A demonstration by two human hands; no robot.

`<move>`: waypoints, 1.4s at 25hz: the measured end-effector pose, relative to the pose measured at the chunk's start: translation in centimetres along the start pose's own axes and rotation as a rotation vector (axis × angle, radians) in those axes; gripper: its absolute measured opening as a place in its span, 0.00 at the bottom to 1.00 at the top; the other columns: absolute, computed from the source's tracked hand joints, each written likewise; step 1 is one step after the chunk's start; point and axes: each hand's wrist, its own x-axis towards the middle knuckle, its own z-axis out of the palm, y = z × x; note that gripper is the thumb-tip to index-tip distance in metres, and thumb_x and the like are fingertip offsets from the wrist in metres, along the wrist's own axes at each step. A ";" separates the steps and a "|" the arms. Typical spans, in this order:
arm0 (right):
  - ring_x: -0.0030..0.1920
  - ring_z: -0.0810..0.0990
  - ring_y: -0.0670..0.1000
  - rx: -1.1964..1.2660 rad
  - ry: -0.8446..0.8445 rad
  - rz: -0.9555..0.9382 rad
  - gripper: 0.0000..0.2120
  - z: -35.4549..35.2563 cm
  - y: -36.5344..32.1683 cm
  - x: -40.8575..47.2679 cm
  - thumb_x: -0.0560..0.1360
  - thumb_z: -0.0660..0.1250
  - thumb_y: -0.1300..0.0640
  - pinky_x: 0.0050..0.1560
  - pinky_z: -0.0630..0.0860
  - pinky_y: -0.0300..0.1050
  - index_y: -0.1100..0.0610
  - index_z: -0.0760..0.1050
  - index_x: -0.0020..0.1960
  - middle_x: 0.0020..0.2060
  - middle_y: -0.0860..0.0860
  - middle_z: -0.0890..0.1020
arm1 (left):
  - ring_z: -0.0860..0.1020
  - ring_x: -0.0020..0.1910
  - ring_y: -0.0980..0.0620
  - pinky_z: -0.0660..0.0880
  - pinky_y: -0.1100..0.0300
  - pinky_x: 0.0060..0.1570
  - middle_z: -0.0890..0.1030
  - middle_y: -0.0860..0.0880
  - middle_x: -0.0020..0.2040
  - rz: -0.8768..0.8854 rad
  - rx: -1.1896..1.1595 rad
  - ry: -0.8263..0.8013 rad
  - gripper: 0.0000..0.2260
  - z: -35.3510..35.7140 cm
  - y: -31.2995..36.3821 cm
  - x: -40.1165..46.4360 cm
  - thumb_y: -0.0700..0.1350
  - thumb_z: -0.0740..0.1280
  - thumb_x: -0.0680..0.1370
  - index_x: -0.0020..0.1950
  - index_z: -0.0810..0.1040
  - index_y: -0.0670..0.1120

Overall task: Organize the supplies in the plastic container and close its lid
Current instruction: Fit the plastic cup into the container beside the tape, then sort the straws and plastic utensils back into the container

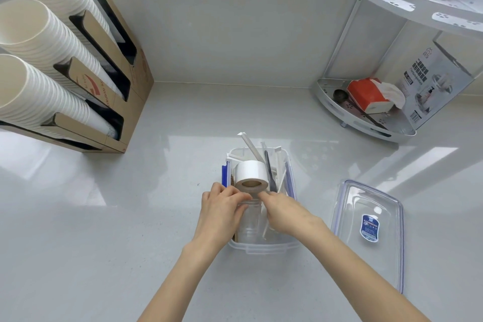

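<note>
A clear plastic container (264,246) stands open on the grey counter in front of me. Inside it sit a white label roll (251,174), several wrapped straws (251,148) sticking up at the far end, and a stack of clear plastic cups (249,227) lying on its side at the near end. My left hand (222,210) curls over the rim of the clear cups from the left. My right hand (285,213) reaches in from the right, fingertips pinching near the cups' rim just below the roll. The clear lid (368,232) with a blue sticker lies flat to the right.
A cardboard dispenser (125,102) with three tall stacks of white paper cups (39,42) leans at the left. A white corner shelf (366,112) at the back right holds a red tissue pack, a black spoon and a printed box.
</note>
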 end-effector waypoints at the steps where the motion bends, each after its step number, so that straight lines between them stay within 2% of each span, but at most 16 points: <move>1: 0.59 0.72 0.61 -0.043 0.004 0.012 0.19 -0.1 0.0 -0.2 0.74 0.54 0.69 0.46 0.68 0.51 0.62 0.64 0.64 0.58 0.61 0.74 | 0.65 0.57 0.51 0.53 0.63 0.48 0.76 0.56 0.58 -0.001 0.011 -0.007 0.14 0.0 0.0 0.0 0.50 0.56 0.78 0.63 0.73 0.56; 4: 0.58 0.74 0.61 -0.114 0.009 0.008 0.17 -0.2 0.0 -0.6 0.74 0.55 0.70 0.43 0.66 0.50 0.62 0.65 0.62 0.57 0.60 0.76 | 0.65 0.57 0.51 0.54 0.61 0.50 0.76 0.57 0.59 -0.007 0.053 -0.017 0.15 0.1 -0.2 0.1 0.51 0.55 0.79 0.63 0.72 0.56; 8: 0.58 0.74 0.61 -0.036 0.044 0.012 0.18 -0.2 0.0 -0.8 0.74 0.55 0.69 0.51 0.72 0.52 0.60 0.67 0.63 0.58 0.58 0.74 | 0.64 0.58 0.51 0.57 0.59 0.56 0.75 0.57 0.62 -0.010 0.080 -0.011 0.15 0.3 -0.2 0.2 0.50 0.55 0.79 0.65 0.71 0.55; 11: 0.57 0.75 0.61 0.094 0.184 0.011 0.17 -0.8 0.2 -0.9 0.76 0.54 0.64 0.53 0.73 0.54 0.59 0.69 0.63 0.58 0.57 0.75 | 0.65 0.59 0.51 0.58 0.60 0.55 0.75 0.56 0.62 -0.007 0.011 0.024 0.16 0.1 -0.1 0.1 0.49 0.57 0.78 0.66 0.70 0.53; 14: 0.56 0.76 0.59 0.268 0.385 0.017 0.15 -2.1 0.4 -0.6 0.77 0.54 0.60 0.55 0.74 0.53 0.57 0.73 0.61 0.56 0.56 0.78 | 0.67 0.59 0.49 0.58 0.61 0.51 0.76 0.51 0.59 -0.029 -0.077 0.128 0.15 -0.3 -0.1 0.6 0.48 0.59 0.78 0.64 0.71 0.50; 18: 0.58 0.75 0.57 0.347 0.525 0.039 0.15 -4.3 0.8 1.1 0.77 0.57 0.59 0.57 0.72 0.50 0.58 0.73 0.61 0.57 0.55 0.77 | 0.64 0.64 0.48 0.61 0.58 0.57 0.70 0.51 0.66 -0.049 -0.057 0.152 0.20 -0.7 -0.1 2.2 0.49 0.59 0.77 0.69 0.64 0.49; 22: 0.66 0.68 0.55 0.327 0.521 0.020 0.22 -6.1 0.5 2.9 0.77 0.60 0.53 0.63 0.65 0.47 0.58 0.65 0.69 0.64 0.55 0.72 | 0.61 0.66 0.50 0.58 0.59 0.60 0.64 0.55 0.71 -0.036 -0.021 0.111 0.24 -0.5 0.0 3.2 0.52 0.59 0.77 0.71 0.59 0.50; 26: 0.68 0.64 0.56 0.308 0.419 -0.041 0.29 -6.9 -0.7 5.3 0.75 0.63 0.50 0.65 0.61 0.48 0.56 0.59 0.72 0.67 0.54 0.69 | 0.63 0.64 0.49 0.59 0.59 0.58 0.66 0.56 0.69 -0.013 -0.014 0.122 0.21 0.1 -0.2 3.6 0.50 0.59 0.77 0.69 0.63 0.50; 29: 0.66 0.64 0.56 0.284 0.379 -0.118 0.27 -6.7 -2.0 6.5 0.75 0.64 0.51 0.63 0.61 0.47 0.53 0.62 0.71 0.66 0.52 0.71 | 0.68 0.60 0.46 0.59 0.58 0.53 0.73 0.55 0.64 -0.020 -0.039 0.198 0.16 0.5 -0.6 3.8 0.47 0.62 0.76 0.64 0.71 0.48; 32: 0.63 0.66 0.54 0.286 0.361 -0.163 0.20 -6.5 -2.9 7.3 0.75 0.61 0.55 0.62 0.62 0.45 0.50 0.69 0.67 0.62 0.51 0.73 | 0.74 0.50 0.45 0.62 0.57 0.45 0.81 0.53 0.52 -0.011 -0.016 0.253 0.10 1.2 -1.1 4.0 0.45 0.66 0.71 0.52 0.78 0.48; 35: 0.62 0.68 0.53 0.248 0.301 -0.183 0.16 -6.7 -3.2 8.1 0.76 0.59 0.57 0.59 0.62 0.44 0.49 0.74 0.62 0.59 0.52 0.74 | 0.69 0.45 0.52 0.64 0.60 0.40 0.82 0.57 0.46 -0.010 0.025 0.283 0.09 1.7 -1.4 4.0 0.47 0.65 0.68 0.47 0.78 0.51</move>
